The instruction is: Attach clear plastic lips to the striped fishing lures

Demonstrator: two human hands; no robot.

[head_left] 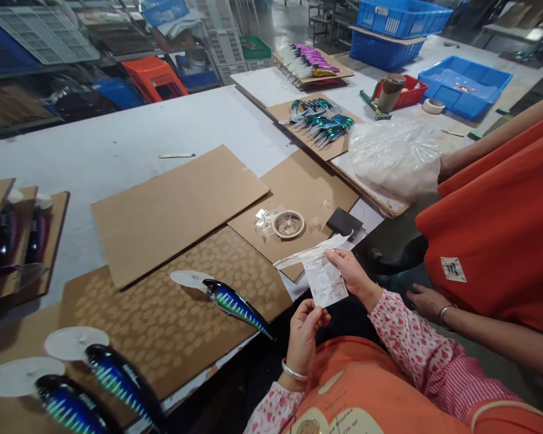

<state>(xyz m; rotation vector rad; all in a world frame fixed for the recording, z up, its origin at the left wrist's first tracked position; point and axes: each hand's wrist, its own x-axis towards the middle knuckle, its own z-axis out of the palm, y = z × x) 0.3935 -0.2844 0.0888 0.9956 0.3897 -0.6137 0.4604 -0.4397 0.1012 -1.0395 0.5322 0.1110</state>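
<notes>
A small slip of paper with handwriting on it is held up in front of my body. My left hand pinches its lower edge, while my right hand grips the upper right side. A torn white strip runs along the top of the slip. Just beyond lie a roll of tape and a dark block, on brown cardboard. To the left, a blue-green fishing lure with a clear lip rests on a spotted board.
Two more lures lie at the lower left. Cardboard with stacked lures stands at the left edge. Farther back are teal lures, purple lures, a plastic bag and blue crates. A co-worker in an orange apron stands on the right.
</notes>
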